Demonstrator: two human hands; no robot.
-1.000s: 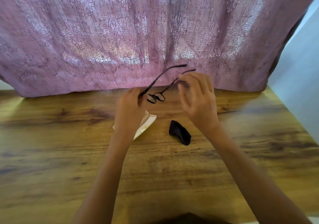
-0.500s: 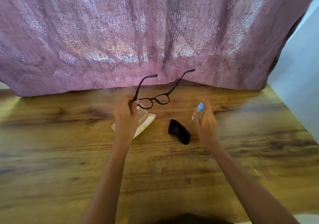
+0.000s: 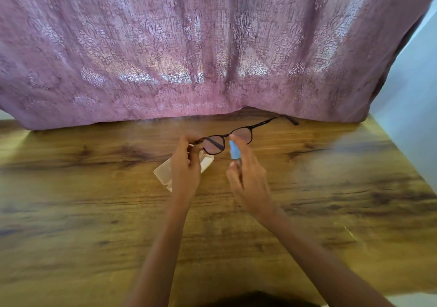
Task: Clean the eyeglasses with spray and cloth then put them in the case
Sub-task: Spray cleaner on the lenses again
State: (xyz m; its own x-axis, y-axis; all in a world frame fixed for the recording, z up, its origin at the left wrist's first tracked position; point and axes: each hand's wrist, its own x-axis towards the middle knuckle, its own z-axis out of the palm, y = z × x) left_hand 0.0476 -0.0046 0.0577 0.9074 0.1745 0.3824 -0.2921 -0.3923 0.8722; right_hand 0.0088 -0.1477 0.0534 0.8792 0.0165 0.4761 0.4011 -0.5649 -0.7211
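Observation:
Dark-framed eyeglasses [image 3: 237,134] hang above the wooden table [image 3: 94,212], temples unfolded and pointing away to the right. My left hand [image 3: 185,172] pinches them at their left hinge. My right hand [image 3: 248,183] grips a small spray bottle with a light blue top [image 3: 234,150], index finger on its top, nozzle close to the lenses. A pale translucent case [image 3: 163,172] lies on the table under my left hand, partly covered by it. The black cloth is hidden, likely behind my right hand.
A pink patterned curtain [image 3: 212,46] hangs along the table's far edge. A pale wall [image 3: 416,108] stands at the right. The table's right edge runs diagonally at far right.
My right hand lifted the spray bottle from the table up to the lenses. My left hand turned the glasses so the temples swing to the right. The black cloth went out of sight.

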